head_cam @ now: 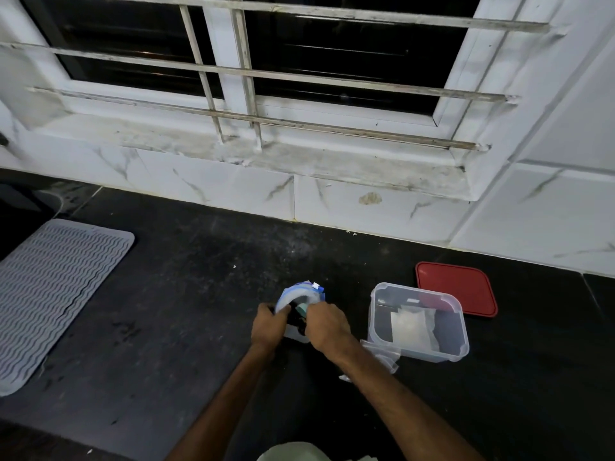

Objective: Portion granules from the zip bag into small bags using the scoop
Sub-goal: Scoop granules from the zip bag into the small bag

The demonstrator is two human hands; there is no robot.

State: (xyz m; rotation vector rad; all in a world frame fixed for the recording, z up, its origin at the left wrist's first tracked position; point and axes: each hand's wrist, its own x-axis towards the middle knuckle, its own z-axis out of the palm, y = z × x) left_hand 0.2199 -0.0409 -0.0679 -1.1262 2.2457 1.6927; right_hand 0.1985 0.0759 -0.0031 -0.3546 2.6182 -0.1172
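The zip bag (299, 293), clear with a blue zip strip, stands open on the dark counter, its mouth held wide. My left hand (268, 326) grips the bag's left rim. My right hand (326, 326) holds a pale green scoop (302, 309) that reaches into the bag's mouth; most of the scoop is hidden by my fingers. Dark granules show inside the bag between my hands. Small clear bags (382, 356) lie by my right wrist, beside the clear plastic box (376, 314).
The clear box holds a white filled small bag (411, 326). Its red lid (456, 287) lies flat behind it. A grey ribbed mat (56, 287) covers the counter's left side. The tiled wall and window sill run along the back.
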